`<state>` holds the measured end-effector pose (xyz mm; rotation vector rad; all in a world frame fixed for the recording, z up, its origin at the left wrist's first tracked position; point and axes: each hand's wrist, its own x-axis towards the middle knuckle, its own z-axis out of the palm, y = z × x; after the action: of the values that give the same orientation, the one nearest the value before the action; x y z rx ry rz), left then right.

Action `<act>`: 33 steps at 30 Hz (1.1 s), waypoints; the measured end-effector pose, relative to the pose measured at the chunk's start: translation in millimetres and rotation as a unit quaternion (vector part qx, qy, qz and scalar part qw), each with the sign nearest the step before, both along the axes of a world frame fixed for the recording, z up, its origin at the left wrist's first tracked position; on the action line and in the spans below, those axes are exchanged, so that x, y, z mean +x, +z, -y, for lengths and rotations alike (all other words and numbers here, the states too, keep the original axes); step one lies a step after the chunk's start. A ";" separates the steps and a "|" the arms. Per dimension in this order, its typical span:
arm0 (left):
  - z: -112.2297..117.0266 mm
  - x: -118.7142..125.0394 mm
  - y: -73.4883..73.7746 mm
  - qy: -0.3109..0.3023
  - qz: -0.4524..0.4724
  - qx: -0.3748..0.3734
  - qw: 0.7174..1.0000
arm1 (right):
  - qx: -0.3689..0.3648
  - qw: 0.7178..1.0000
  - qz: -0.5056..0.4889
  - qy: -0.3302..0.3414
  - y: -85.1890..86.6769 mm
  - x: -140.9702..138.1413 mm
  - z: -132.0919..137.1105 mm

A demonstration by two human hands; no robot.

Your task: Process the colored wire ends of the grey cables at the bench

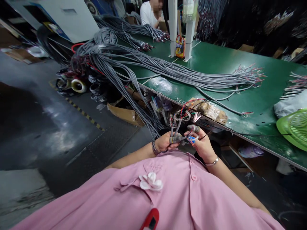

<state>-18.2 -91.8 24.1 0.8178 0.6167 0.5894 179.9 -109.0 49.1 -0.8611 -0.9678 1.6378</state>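
My left hand (165, 142) is closed around grey cable (177, 127) just in front of my body. Its thumb wears a grey finger cover. Fanned-out thin coloured wires (182, 114) spread above the cable, by the table's edge. Close beside it, my right hand (203, 146) pinches a small blue piece (191, 139) with thin wires around it; its exact kind is unclear. A grey cover sits on one right finger too. Between the hands, the fingers partly hide the cable end. A pink-and-white clip (196, 117) stands just above my right hand.
Long bundles of grey cables (168, 68) lie across the green table (216, 54) and hang over its left edge. A taped brown block (208, 110) lies at the near edge. A green fan (296, 127) is at right. Across the table sits a person (148, 14).
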 end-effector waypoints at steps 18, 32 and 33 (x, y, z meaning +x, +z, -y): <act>-7.1 -10.9 13.8 -0.073 -0.068 0.207 0.973 | -0.136 0.986 -0.041 0.089 1.0 -8.8 -2.9; -19.7 -24.2 17.6 0.032 -0.150 0.250 0.956 | -0.133 0.990 0.024 -0.033 -14.6 31.2 -11.7; -20.1 -24.0 17.7 0.038 -0.155 0.248 0.955 | -0.126 0.991 0.038 -0.015 -13.7 31.5 -11.2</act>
<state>-42.2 -71.8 41.8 1.3827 0.8018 0.7046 211.4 -97.8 35.5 -1.1100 -0.8064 1.7354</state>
